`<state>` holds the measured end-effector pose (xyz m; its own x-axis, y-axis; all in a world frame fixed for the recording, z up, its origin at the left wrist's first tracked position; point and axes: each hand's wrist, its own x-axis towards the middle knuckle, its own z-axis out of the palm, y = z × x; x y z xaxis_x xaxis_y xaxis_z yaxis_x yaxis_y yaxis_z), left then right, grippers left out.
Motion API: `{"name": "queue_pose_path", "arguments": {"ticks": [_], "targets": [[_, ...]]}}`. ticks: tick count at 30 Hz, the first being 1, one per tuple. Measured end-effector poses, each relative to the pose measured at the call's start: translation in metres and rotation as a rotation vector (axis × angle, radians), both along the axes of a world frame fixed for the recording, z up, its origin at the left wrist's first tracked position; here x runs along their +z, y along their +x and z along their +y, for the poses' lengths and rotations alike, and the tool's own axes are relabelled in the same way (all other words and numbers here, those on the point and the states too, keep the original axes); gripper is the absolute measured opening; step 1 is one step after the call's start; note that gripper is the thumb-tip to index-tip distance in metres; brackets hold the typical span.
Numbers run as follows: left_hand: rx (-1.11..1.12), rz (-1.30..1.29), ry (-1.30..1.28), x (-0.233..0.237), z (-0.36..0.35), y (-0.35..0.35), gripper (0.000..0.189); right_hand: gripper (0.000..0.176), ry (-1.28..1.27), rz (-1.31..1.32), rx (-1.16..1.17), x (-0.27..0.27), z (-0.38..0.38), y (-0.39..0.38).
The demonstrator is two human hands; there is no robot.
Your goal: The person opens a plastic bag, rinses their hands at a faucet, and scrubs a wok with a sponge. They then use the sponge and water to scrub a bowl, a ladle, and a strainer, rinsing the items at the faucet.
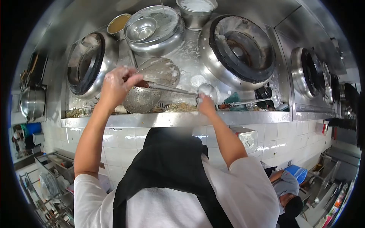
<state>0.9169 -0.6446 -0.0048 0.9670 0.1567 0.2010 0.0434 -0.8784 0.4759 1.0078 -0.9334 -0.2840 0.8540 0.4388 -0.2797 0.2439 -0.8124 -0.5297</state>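
Suds coat my left hand point(117, 85), which is raised over the steel counter, its fingers bent near the wooden handle end point(143, 83) of a long metal ladle. Whether those fingers grip the handle is unclear. My right hand point(206, 105) is closed on the ladle's shaft close to its round bowl point(207, 91). The ladle lies nearly level across my front. Beneath my left hand are a perforated strainer point(141, 100) and a wire-mesh strainer point(159, 71), which overlap. Food scraps point(180, 108) lie along the counter's front edge.
Wok burners stand left point(86, 64) and right point(243, 49). Behind is a water-filled pan point(169, 22) holding a small bowl point(140, 29), beside a pot point(195, 13). Another ladle point(276, 97) and green scrubbing material point(231, 97) lie to the right. A person point(285, 186) is behind, lower right.
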Motion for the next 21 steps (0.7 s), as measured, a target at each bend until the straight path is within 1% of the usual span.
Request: {"name": "queue_pose_path", "arguments": {"ticks": [1,2,3,4,5,6,7,9,10,11,12,13,14,15,16,17,18,19,20,21], "targets": [[-0.015,0.124,0.048,0.003,0.0,-0.002,0.036,0.05,0.006,0.0,-0.008,-0.009,-0.006,0.002],[-0.017,0.123,0.055,0.001,0.002,-0.001,0.036,0.047,-0.077,-0.181,0.045,-0.016,-0.01,0.003],[-0.081,0.312,0.29,-0.006,0.004,-0.001,0.037,0.045,-0.159,-0.361,0.099,-0.022,-0.01,0.002],[-0.144,0.499,0.525,-0.014,0.006,-0.001,0.038,0.045,-0.153,-0.362,0.096,-0.029,-0.007,0.005],[-0.264,0.575,0.598,-0.025,0.006,0.002,0.036,0.043,-0.142,-0.282,0.036,-0.036,-0.003,0.014],[-0.269,0.574,0.613,-0.047,0.005,0.002,0.032,0.041,-0.131,-0.204,-0.019,-0.038,0.001,0.021],[-0.271,0.573,0.627,-0.074,0.002,0.003,0.028,0.041,-0.126,-0.214,-0.012,-0.035,0.004,0.023],[-0.221,0.739,0.577,-0.117,-0.019,0.01,0.025,0.044,0.059,-0.063,-0.171,-0.026,0.011,0.023],[-0.213,0.643,0.489,-0.159,-0.028,0.011,0.025,0.044,0.064,-0.07,-0.167,-0.02,0.015,0.026],[-0.212,0.546,0.4,-0.187,-0.039,0.012,0.024,0.046,0.179,0.165,-0.257,-0.013,0.017,0.027],[-0.216,0.537,0.404,-0.179,-0.053,0.014,0.024,0.047,0.296,0.397,-0.348,-0.009,0.018,0.03],[-0.295,0.584,0.431,-0.17,-0.064,0.015,0.026,0.047,0.301,0.386,-0.348,-0.005,0.02,0.03],[-0.374,0.636,0.457,-0.163,-0.07,0.015,0.029,0.047,0.472,0.155,-0.306,-0.006,0.019,0.023],[-0.373,0.631,0.461,-0.172,-0.062,0.015,0.029,0.048,0.638,-0.077,-0.261,0.001,0.018,0.014],[-0.393,0.583,0.352,-0.188,-0.048,0.014,0.03,0.048,0.643,-0.084,-0.264,0.009,0.014,0.007],[-0.413,0.533,0.246,-0.197,-0.037,0.015,0.032,0.049,0.542,-0.178,-0.298,0.045,0.01,-0.004],[-0.418,0.53,0.255,-0.189,-0.034,0.016,0.032,0.05,0.44,-0.268,-0.333,0.069,0.007,-0.015],[-0.291,0.793,-0.16,-0.176,-0.032,0.017,0.035,0.05,0.447,-0.274,-0.344,0.076,0.002,-0.023],[-0.146,1.029,-0.579,-0.167,-0.03,0.018,0.038,0.053,0.522,-0.37,-0.384,0.082,-0.003,-0.027],[-0.091,1.017,-0.889,-0.168,-0.029,0.014,0.038,0.056,0.595,-0.467,-0.424,0.085,-0.005,-0.03]]}}
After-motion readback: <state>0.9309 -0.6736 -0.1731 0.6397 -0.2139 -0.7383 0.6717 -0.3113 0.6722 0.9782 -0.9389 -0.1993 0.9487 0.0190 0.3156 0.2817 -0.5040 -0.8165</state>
